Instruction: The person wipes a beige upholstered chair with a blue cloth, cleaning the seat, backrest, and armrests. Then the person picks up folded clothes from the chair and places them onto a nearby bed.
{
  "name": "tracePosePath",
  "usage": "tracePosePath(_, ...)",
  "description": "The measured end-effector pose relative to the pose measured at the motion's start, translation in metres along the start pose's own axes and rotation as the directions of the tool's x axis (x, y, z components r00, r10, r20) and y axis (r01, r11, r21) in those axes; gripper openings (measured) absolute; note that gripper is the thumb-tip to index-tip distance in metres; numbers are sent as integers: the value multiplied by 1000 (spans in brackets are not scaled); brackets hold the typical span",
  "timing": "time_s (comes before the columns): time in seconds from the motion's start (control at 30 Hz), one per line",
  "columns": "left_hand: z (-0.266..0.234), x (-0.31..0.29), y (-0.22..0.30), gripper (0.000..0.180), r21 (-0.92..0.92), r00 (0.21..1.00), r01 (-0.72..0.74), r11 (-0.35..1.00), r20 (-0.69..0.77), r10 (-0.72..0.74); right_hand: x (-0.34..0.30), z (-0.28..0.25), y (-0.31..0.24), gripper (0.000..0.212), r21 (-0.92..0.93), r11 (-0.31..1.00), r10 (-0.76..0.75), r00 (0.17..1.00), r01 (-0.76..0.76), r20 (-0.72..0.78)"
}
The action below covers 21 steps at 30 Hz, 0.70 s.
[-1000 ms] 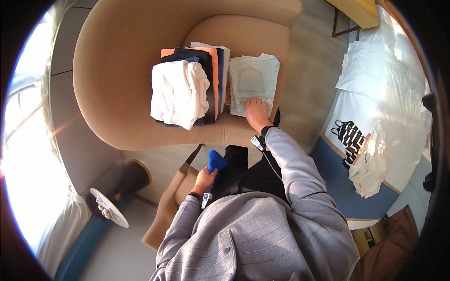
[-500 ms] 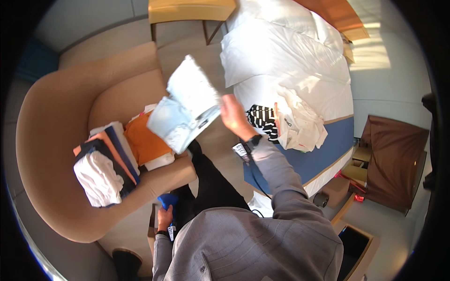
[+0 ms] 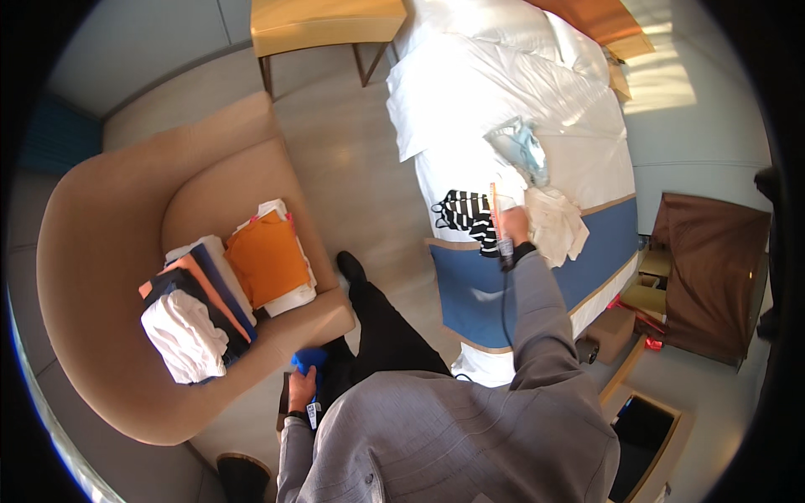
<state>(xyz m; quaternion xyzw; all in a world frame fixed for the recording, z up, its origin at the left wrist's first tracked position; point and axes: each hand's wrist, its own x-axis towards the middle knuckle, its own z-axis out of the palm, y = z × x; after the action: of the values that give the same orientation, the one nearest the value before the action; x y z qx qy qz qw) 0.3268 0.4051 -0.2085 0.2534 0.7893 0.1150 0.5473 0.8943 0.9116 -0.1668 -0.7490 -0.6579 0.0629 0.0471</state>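
On the bed's near half lies a small heap: a black-and-white striped garment [image 3: 466, 211], a cream garment [image 3: 555, 228] and an orange-edged whitish piece between them. Over that piece sits my right hand [image 3: 516, 225], touching the heap; its fingers are too small and hidden to read. Just beyond is a crumpled light blue and whitish piece [image 3: 527, 152], perhaps a thin bag or garment. Low beside my leg, my left hand [image 3: 303, 387] is closed around a bright blue cloth-like thing [image 3: 309, 360], whose kind I cannot make out.
A tan armchair [image 3: 92, 277] at left bears folded clothes, with an orange garment [image 3: 267, 258] and a crumpled white one [image 3: 180, 337] on top. The white bed [image 3: 453, 92] has a blue runner [image 3: 470, 293]. A wooden table [image 3: 327, 23] stands far off; a brown cloth [image 3: 708, 277] hangs right.
My right hand has swung right, from between armchair and bed to the heap. The light blue and white piece it carried now lies on the bed. My left hand keeps its blue thing.
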Motion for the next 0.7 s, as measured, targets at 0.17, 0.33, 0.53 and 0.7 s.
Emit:
tracePosePath(0.17, -11, -12, -12, 50, 3, 996, 56, 998, -66, -56, -120, 126, -178, 22, 225, 974, -84, 847, -42, 525)
tracePosePath(0.33, -17, -29, -21, 50, -87, 988, 107, 990, -106, -116, -226, 154, -340, 17, 510, 807, -538, 728, 299, 424)
tracePosePath(0.53, -13, -54, -36, 50, -181, 969, 192, 965, -119, -215, -286, 149, -445, 19, 494, 539, -840, 399, 682, 367)
tracePosePath(0.7, -11, -77, -49, 48, -256, 962, 230, 939, -85, -259, -303, 176, -511, 18, 421, 473, -880, 387, 774, 276)
